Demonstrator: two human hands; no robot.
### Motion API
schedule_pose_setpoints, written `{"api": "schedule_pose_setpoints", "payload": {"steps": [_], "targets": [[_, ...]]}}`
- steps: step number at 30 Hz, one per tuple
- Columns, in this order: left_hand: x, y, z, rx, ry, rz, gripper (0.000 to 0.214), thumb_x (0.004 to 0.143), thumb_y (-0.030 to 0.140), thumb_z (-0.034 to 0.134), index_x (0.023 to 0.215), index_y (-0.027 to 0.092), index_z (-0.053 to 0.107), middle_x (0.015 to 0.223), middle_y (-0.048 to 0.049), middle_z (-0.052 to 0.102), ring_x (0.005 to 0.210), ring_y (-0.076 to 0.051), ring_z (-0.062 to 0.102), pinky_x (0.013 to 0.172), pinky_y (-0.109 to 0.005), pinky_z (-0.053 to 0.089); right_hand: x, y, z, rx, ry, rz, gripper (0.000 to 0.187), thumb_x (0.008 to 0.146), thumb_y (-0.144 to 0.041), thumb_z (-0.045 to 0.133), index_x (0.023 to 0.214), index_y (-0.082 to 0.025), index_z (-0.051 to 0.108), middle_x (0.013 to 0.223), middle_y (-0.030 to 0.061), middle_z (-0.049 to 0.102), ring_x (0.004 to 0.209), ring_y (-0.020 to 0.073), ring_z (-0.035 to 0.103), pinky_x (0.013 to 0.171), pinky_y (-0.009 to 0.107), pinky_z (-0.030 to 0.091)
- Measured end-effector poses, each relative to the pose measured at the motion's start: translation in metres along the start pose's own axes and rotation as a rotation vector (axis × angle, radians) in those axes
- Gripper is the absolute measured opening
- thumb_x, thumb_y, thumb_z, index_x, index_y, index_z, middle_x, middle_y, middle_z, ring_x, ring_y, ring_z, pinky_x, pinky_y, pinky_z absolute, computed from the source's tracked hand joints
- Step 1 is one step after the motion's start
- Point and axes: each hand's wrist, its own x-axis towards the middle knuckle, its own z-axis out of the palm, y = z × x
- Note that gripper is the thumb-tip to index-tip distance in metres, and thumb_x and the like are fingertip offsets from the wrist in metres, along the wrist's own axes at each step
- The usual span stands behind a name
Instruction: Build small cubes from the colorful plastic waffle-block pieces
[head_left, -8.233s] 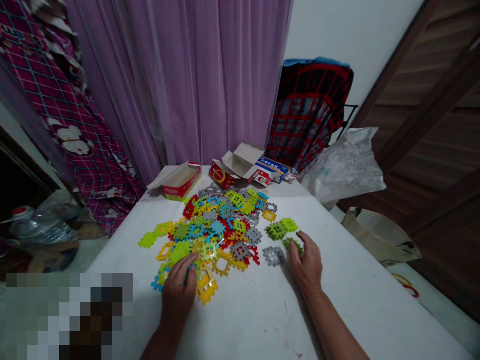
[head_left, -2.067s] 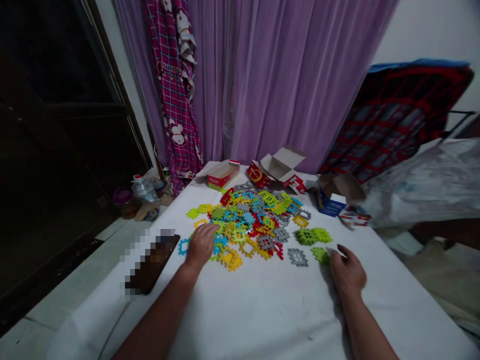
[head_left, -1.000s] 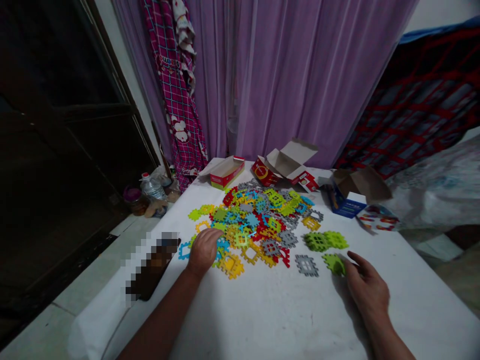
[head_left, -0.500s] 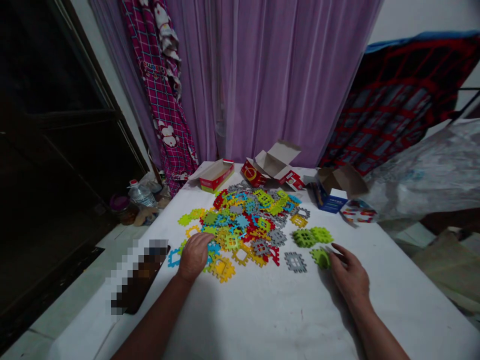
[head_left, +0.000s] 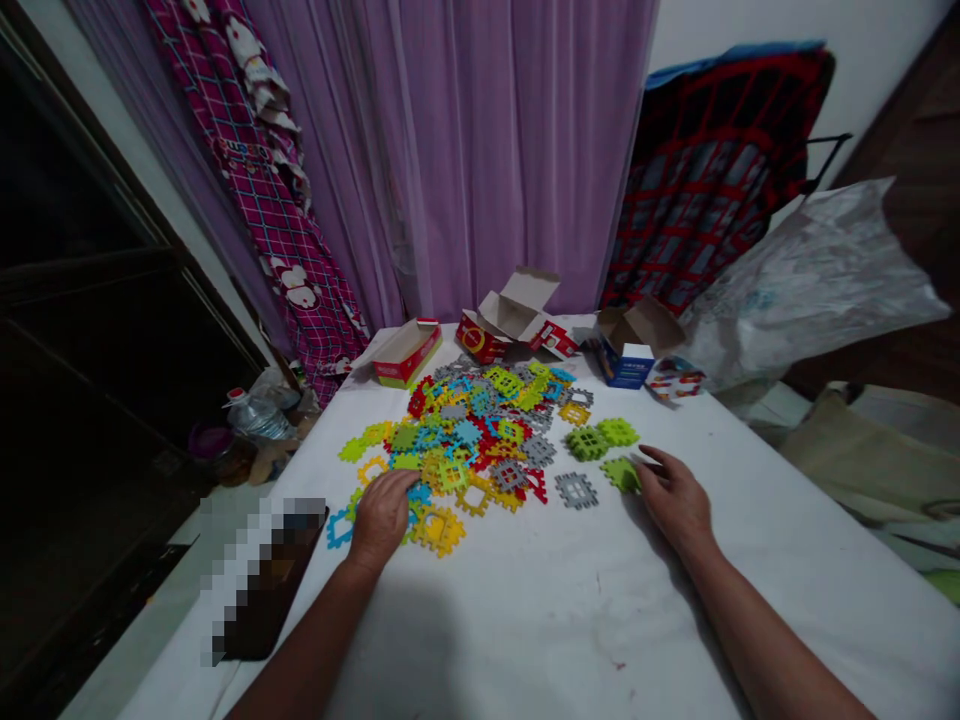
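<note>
At the left front edge of the pile of plastic toothed building tiles (head_left: pixel 465 432), my left hand (head_left: pixel 384 510) lies over blue and green tiles, its fingers loosely bent and holding nothing visible. My right hand (head_left: pixel 675 500) is on the right, fingers apart, their tips at the edge of a light green tile (head_left: pixel 619 474). This tile appears to lie flat on the white cloth. Just behind it are a small stack of green window tiles (head_left: pixel 586 442) and another light green tile (head_left: pixel 619 431). A grey window tile (head_left: pixel 577 490) lies to its left.
Opened cardboard boxes stand along the back: a red and green one (head_left: pixel 409 355), a red one (head_left: pixel 484 338) and a blue one (head_left: pixel 628 366). A dark, pixelated phone-like object (head_left: pixel 274 600) lies at the table's left edge. Purple curtains (head_left: pixel 495 160) hang behind.
My view has turned to the right. The light green tile at my right hand was tilted up and now looks flat, with the fingers spread beside it. My left hand stays on the pile.
</note>
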Motion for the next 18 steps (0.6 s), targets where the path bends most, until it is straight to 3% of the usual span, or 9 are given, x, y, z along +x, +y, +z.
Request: {"api": "schedule_pose_setpoints", "payload": {"steps": [8,14,18], "targets": [[0.0044,-0.0034,0.0022,0.063,0.152,0.079,0.036,0.088,0.010,0.042,0.112,0.021,0.068,0.103,-0.0054,0.075,0.098,-0.021,0.068,0.090,-0.038,0.055,0.0031,-0.0054,0.0058,0.028,0.054,0.037,0.060,0.071,-0.048,0.044,0.112,-0.013,0.070,0.099,0.0127,0.072,0.083,0.0228,0.066,0.079,0.035,0.051],[0.0021,-0.0068,0.0032,0.069,0.172,0.101,0.035,0.089,0.011,0.043,0.111,0.021,0.067,0.102,-0.0054,0.075,0.097,-0.020,0.068,0.089,-0.036,0.056,0.0033,-0.0024,0.0073,-0.012,0.038,0.027,0.058,0.072,-0.045,0.044,0.114,-0.013,0.070,0.094,0.0100,0.073,0.076,0.0207,0.064,0.075,0.034,0.050],[-0.0038,-0.0066,0.0024,0.077,0.192,0.046,0.035,0.089,0.012,0.043,0.112,0.021,0.067,0.103,-0.0062,0.075,0.098,-0.020,0.069,0.089,-0.037,0.056,0.0031,-0.0045,0.0080,-0.091,0.016,0.059,0.056,0.074,-0.044,0.044,0.114,-0.016,0.070,0.095,0.0091,0.073,0.081,0.0222,0.065,0.072,0.033,0.049]]}}
